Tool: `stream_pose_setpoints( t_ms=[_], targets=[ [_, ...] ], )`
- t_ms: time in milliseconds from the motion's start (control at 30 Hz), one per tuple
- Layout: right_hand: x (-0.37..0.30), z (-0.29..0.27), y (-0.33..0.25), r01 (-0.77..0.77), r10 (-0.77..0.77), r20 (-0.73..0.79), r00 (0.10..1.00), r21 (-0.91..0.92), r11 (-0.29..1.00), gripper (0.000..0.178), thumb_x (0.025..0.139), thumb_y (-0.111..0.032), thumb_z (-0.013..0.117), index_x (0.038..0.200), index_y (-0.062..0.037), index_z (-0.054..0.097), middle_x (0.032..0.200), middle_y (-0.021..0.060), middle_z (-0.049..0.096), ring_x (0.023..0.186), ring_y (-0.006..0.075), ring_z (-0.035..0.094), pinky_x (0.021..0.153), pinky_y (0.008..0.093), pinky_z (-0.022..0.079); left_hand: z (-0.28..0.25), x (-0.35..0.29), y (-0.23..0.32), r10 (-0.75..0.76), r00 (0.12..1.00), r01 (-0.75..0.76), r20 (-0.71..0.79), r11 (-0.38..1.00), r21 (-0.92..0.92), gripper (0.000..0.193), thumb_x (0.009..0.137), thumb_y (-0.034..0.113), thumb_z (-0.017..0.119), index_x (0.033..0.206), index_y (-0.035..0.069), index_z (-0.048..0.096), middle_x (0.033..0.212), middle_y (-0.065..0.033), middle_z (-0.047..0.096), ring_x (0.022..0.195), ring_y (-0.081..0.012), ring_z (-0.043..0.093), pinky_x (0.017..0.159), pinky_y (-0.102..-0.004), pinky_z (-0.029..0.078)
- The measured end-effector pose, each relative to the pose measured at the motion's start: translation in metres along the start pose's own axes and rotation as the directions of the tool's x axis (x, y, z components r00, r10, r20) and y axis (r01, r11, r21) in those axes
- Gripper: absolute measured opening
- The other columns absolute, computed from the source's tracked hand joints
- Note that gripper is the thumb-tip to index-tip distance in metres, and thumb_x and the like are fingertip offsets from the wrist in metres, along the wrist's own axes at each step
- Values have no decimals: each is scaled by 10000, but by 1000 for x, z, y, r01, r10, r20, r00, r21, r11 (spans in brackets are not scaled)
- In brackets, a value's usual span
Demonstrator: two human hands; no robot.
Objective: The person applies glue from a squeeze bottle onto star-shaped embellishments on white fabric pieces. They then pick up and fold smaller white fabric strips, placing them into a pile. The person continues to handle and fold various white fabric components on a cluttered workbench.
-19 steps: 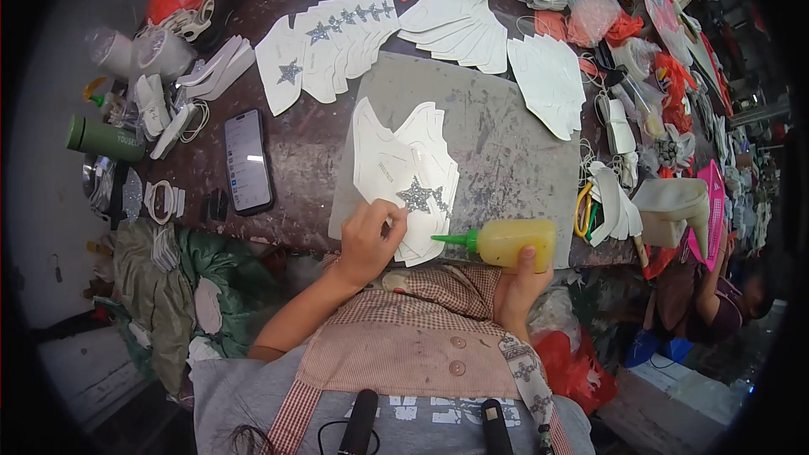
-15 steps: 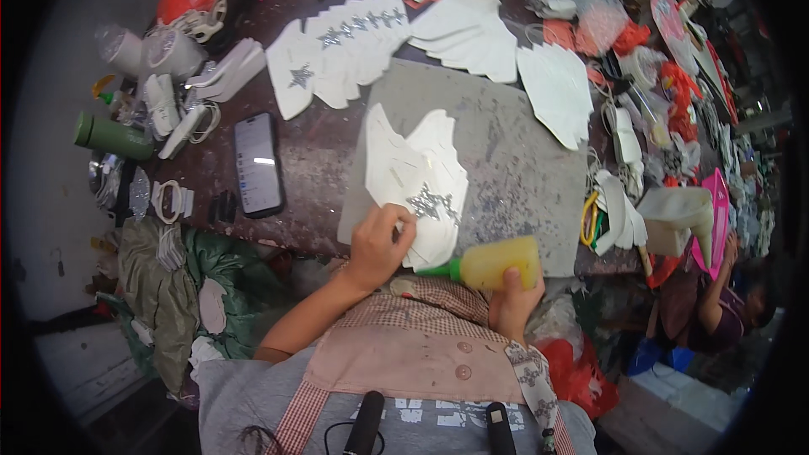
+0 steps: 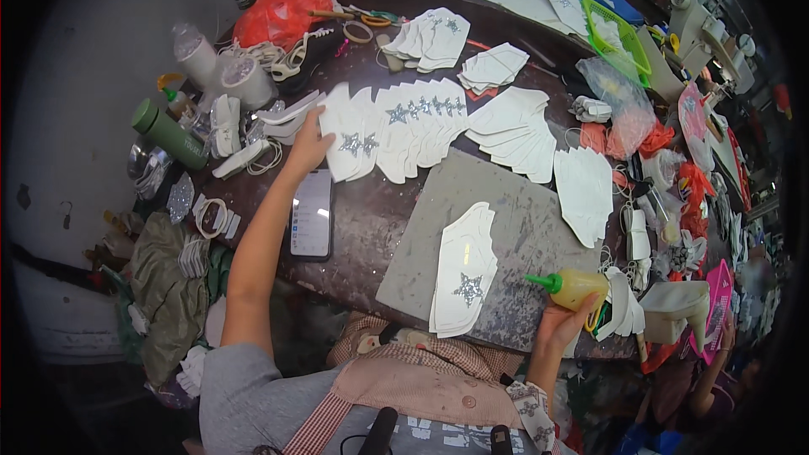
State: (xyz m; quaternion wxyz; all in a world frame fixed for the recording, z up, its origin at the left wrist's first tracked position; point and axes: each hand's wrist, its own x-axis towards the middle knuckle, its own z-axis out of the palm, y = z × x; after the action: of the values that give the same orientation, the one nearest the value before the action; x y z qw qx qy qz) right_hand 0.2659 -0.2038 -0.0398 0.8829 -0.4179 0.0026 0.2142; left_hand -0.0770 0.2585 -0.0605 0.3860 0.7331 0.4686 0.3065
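My left hand (image 3: 312, 147) reaches out to the left end of a fanned row of white cut pieces (image 3: 419, 136) with silver glitter stars. Its fingers close on the edge of a white star piece (image 3: 340, 109), which lies over or just above the row's end; which of these, I cannot tell. In my right hand (image 3: 563, 322) is a squeeze bottle (image 3: 580, 286) of yellowish liquid, its green nozzle pointing left. Between the hands, a small stack of white pieces (image 3: 462, 257), a star on the top one, rests on the grey board (image 3: 527, 223).
A phone (image 3: 311, 232) lies below my left forearm. Plain white pieces (image 3: 511, 131) fan out behind the board, with another stack (image 3: 583, 194) to the right. A green flask (image 3: 168, 134) and white spools (image 3: 246, 77) stand left. A green basket (image 3: 619, 38) sits far right.
My left hand has left the stack on the board and gone far left to the row's end. The bottle has moved right with my right hand. The whole view has shifted.
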Motion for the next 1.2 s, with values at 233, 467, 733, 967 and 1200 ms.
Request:
stream_pose_setpoints(
  t_ms=[233,467,733,967,1200],
  targets=[
    [-3,-12,-1,11,-11,10,1000,18,1000,555,996,-453,565,1406,-99,449,1324,117,568,1174,277,588,975,448,510,15,17,22,116,993,-116,24,899,422,820,841,83,694,1532,87,253,1144,-254,606,996,-348,630,865,-423,499],
    [-6,-6,-3,23,-21,41,999,-51,998,492,999,-370,593,1374,-83,457,1289,121,585,1154,287,607,959,478,526,65,-98,137,262,961,-273,88,852,447,620,867,287,719,1397,59,496,1074,-182,589,1006,-341,598,805,-456,497],
    [10,36,-9,-25,61,112,992,-296,955,346,1007,-248,602,1220,13,526,1147,151,638,1008,287,685,810,454,616,158,-210,182,253,936,-343,247,819,461,875,751,462,792,1392,-41,473,1067,-165,532,962,-328,555,780,-415,469],
    [11,44,-2,-8,57,128,990,-352,936,341,997,-250,620,1153,45,553,1085,150,657,935,262,706,772,417,628,163,-219,179,291,943,-333,163,842,424,871,725,405,823,1395,-21,463,1165,-177,522,1065,-353,529,890,-439,433],
    [15,42,-1,-18,52,92,994,-341,940,325,975,-198,655,1160,45,545,1058,116,636,898,221,693,730,369,629,166,-222,178,353,927,-376,128,860,345,831,719,313,849,1379,-16,466,1221,-182,507,1101,-365,506,935,-445,419]
  ],
)
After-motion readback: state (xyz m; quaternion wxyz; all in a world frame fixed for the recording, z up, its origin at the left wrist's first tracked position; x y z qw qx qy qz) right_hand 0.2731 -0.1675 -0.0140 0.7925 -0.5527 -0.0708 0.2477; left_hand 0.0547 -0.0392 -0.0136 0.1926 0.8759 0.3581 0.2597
